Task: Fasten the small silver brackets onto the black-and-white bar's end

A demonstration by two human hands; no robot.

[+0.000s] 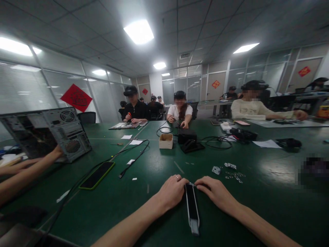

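A long, narrow black piece with a pale rim [191, 206] lies flat on the green table, pointing away from me, a grey block at its near end. My left hand [171, 192] is closed at its far left corner, fingers curled over the edge. My right hand [217, 192] meets the far right corner with thumb and fingertips drawn together. What exactly the fingertips pinch is too small to make out. To the right lie a small perforated metal plate [216, 170], another metal part [230, 166] and several tiny loose bits [235, 175].
A phone in a lime case [97, 175] and a black cable [133, 156] lie left. An opened computer case [69, 137] stands further left, another person's arm [38, 168] reaching into it. Ahead are a small cardboard box [166, 141], a black box [187, 136] and seated people.
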